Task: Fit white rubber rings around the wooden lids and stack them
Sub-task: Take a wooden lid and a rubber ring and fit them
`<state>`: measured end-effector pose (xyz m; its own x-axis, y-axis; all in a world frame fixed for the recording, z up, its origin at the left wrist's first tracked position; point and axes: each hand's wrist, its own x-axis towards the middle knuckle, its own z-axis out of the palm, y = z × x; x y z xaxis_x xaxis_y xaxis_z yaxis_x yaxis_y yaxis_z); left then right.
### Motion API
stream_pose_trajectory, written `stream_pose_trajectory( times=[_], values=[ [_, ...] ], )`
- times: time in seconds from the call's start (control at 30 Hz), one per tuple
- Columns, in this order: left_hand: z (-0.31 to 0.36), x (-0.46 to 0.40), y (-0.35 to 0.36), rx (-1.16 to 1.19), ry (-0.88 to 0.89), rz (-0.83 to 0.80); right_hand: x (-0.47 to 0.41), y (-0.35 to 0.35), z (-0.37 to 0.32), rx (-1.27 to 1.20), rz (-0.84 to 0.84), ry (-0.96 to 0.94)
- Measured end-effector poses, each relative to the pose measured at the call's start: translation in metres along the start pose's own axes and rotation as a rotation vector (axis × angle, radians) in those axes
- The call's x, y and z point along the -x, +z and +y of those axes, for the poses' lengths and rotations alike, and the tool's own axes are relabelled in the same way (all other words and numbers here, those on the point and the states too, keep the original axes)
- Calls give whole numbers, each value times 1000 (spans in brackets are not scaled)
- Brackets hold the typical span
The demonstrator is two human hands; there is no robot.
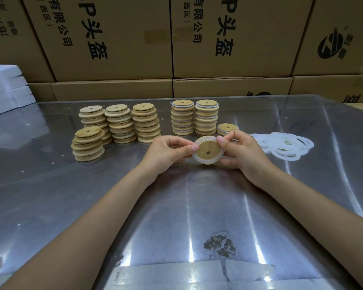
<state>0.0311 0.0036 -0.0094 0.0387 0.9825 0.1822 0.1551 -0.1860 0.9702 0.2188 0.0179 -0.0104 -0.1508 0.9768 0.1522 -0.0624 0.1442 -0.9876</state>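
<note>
head view looks forward and down, close over the table [50,185].

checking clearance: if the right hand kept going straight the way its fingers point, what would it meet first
The right hand points left, so it would likely meet the left hand first, past the lid they share.

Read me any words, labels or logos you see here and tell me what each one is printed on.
"P头盔": large black print on the middle cardboard box, and again on the next box.
"有限公司" with "(西区)": smaller print on both.
Round black logo: right box, its text too small to read.
Far-left box: blurred.
Wooden lids: none.
</note>
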Motion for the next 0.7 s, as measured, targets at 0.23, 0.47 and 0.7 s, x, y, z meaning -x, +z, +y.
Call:
stream_pose_trajectory(
  times=[0.23,0.47,0.7],
  values=[
    [-3,-4,-5,-4,-31,-57,-1,2,1,-54,32,23],
    [-4,-6,-8,-89,45,-115,-2,-1,0,-11,-39,-17],
    [-7,-4,-3,-387,143,-133,-2,-2,1,-15,-97,-8]
  ],
)
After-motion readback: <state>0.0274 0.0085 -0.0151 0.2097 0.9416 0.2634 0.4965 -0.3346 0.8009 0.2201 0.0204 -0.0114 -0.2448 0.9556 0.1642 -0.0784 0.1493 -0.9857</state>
